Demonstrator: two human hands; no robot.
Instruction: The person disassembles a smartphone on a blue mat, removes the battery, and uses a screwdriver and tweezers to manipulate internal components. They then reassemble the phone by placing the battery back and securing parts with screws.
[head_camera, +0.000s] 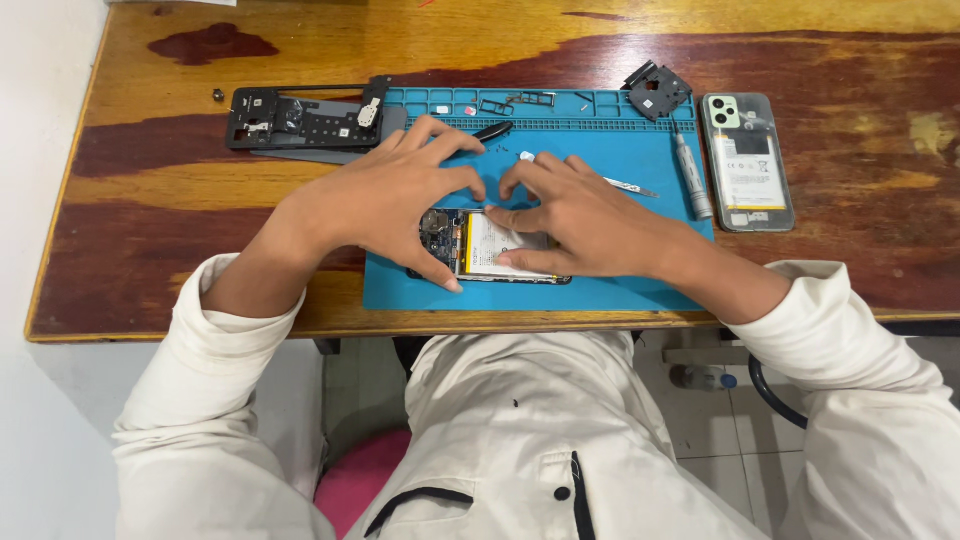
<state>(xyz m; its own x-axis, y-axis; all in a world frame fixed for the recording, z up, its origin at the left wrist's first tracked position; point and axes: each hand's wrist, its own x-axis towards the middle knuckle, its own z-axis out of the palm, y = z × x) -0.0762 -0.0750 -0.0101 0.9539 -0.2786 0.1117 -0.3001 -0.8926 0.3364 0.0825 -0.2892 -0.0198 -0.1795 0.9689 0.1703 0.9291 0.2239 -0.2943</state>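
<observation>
An opened smartphone (490, 247), its back removed so that the circuit board and white battery are exposed, is shown lying flat on a blue repair mat (620, 170) near the front edge of a wooden table (150, 200). The left hand (385, 200) is laid palm-down over the phone's left end, the fingers curled and slightly spread, the thumb pressed against the near edge and the fingertips arched over the far edge. The right hand (590, 215) is laid over the right half, the fingers held close together and bent, the fingertips pressed onto the battery's upper left corner. Both forearms are angled inward from cream sleeves. A black phone frame (300, 120) is seen far left, a screwdriver (690, 175) and a back cover (748, 162) to the right, and a small black bracket (657, 90) at the far edge of the mat.
</observation>
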